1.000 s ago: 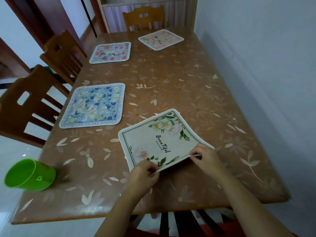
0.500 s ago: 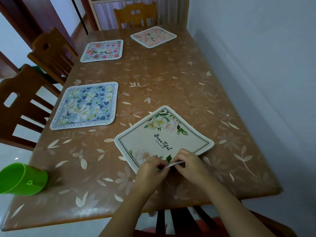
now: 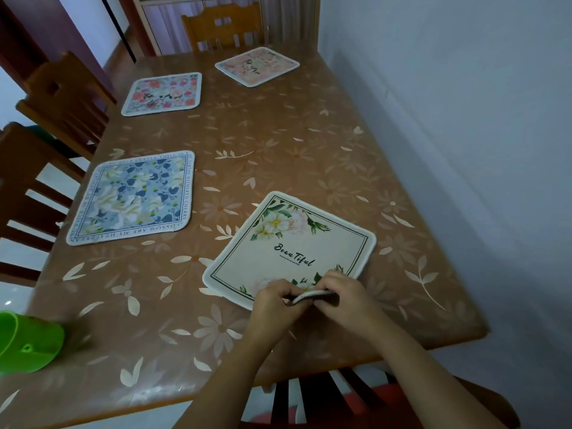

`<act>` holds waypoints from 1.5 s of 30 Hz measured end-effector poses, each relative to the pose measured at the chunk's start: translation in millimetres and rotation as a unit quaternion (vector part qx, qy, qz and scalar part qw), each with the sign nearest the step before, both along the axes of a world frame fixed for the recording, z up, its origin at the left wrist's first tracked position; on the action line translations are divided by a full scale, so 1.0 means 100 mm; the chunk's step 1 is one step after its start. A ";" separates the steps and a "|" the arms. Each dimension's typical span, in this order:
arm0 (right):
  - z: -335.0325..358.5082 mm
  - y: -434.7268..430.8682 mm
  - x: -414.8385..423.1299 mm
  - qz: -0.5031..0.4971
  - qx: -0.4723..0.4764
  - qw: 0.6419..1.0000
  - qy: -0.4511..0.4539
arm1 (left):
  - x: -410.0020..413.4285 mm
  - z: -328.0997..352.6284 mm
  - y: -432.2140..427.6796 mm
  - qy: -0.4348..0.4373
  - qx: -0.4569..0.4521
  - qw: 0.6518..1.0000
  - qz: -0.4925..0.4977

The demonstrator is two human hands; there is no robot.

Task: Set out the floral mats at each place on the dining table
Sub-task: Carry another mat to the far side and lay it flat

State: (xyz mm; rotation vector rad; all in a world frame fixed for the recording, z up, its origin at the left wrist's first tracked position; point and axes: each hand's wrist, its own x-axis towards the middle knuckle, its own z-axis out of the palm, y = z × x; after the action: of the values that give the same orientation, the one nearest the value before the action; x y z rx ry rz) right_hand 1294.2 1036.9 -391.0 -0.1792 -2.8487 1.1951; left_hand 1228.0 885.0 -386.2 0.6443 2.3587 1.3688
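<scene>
1. Cream mat [image 3: 291, 249] with "Beautiful" lettering lies near the front edge of the table [image 3: 278, 144], right of centre, turned at an angle to the edge.
2. Its near edge is lifted and curled up, dark underside showing; the rest lies flat on the table.
3. Left hand [image 3: 275, 305]: fingers curled, pinching the lifted edge from the left.
4. Right hand [image 3: 346, 295]: fingers curled, clamped on the same edge from the right. Hands just beside each other.
5. Blue mat [image 3: 133, 198] is flat at the nearer left-side place, in front of a wooden chair [image 3: 21, 187].
6. Red-flower mat [image 3: 162, 93] is flat at the farther left-side place, by a second chair [image 3: 62, 97].
7. Pale pink mat [image 3: 257, 65] sits at the far end, slightly angled, in front of the end chair [image 3: 223, 26].
8. Green cup [image 3: 28, 342] lies on its side at the front-left corner, well apart from the mats.
9. Wall [image 3: 464, 119] runs along the table's right side.
</scene>
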 end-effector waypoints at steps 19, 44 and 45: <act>0.18 0.23 0.22 -0.012 0.047 0.999 -0.024 | 0.05 -0.16 0.26 0.033 -0.011 0.998 -0.056; 0.63 0.19 -0.02 -0.046 0.095 0.993 -0.048 | -0.26 0.38 -0.08 0.152 -0.056 0.986 -0.025; 0.73 0.19 -0.05 -0.045 0.095 0.994 -0.037 | -0.29 0.49 -0.10 0.165 -0.052 0.985 -0.024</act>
State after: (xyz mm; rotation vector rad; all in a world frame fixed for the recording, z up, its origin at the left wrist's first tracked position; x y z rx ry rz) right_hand 1288.9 1055.4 -318.3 -0.3477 -2.9605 0.9123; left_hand 1199.2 875.0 -337.2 0.9546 2.6283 1.1828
